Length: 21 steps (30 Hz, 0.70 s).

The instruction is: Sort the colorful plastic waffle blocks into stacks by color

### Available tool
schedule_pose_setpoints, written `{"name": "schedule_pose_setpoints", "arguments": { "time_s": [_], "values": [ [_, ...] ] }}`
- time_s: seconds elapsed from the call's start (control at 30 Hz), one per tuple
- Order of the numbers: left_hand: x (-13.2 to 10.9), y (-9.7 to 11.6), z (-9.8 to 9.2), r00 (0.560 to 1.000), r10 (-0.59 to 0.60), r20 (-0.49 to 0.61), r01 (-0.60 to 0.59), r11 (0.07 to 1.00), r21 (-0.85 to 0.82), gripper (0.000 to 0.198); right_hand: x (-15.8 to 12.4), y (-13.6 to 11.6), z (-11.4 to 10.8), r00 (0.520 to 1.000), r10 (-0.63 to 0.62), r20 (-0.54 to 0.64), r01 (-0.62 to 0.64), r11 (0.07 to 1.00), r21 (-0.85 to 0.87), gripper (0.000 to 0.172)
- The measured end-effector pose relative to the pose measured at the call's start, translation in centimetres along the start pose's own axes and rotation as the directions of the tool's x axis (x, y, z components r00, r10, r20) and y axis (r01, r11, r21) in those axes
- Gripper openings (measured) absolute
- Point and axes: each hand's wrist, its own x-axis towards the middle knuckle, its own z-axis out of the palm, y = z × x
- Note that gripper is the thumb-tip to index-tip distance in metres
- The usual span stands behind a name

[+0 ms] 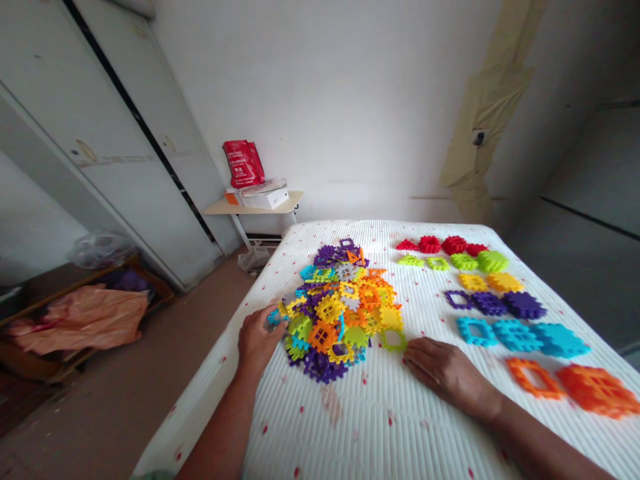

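A heap of plastic interlocking building tiles (330,309) in purple, orange, yellow, lime, blue and grey lies on the white quilted bed cover (320,427). At the heap's left edge my left hand (259,337) is closed, its fingertips gripping a blue tile (273,318); a grey tile seems to lie against it. My right hand (447,373) rests palm down on the cover to the right of the heap, fingers stretched out close together. Its fingertips are beside a lime square frame tile (394,341); whether they touch it I cannot tell.
On the right lie rows sorted by colour: red tiles (454,245), lime tiles (493,261), yellow tiles (497,282), purple tiles (524,305), blue tiles (560,339) and orange tiles (600,389). Beyond the bed, a small table (220,208) bears a red bag (243,163) and a white box (270,198).
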Motion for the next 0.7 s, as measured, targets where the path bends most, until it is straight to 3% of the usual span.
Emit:
{"name": "schedule_pose_setpoints", "arguments": {
  "time_s": [0.2,0.5,0.6,0.7],
  "values": [
    [-0.6,1.1,-0.5,0.977,0.132,-0.167,-0.136,0.991,-0.01,0.042,-0.1,0.2,0.1,1.0,-0.003,-0.009,0.003,1.0,-0.031,0.026],
    [-1.2,3.1,-1.1,0.938,0.177,-0.298,-0.206,0.976,-0.069,0.038,-0.1,0.1,0.1,0.997,-0.021,-0.076,0.013,0.995,-0.095,0.028],
    [-1.5,4.9,-1.3,0.936,0.178,-0.303,-0.227,0.965,-0.133,0.038,0.1,0.3,0.1,0.989,-0.008,-0.145,-0.004,0.996,-0.084,0.025],
    [-2.1,7.7,-0.9,0.971,0.099,-0.216,-0.168,0.928,-0.332,0.037,0.7,-0.1,-0.1,0.971,0.015,-0.239,-0.027,0.999,-0.046,0.022]
  ]
}}
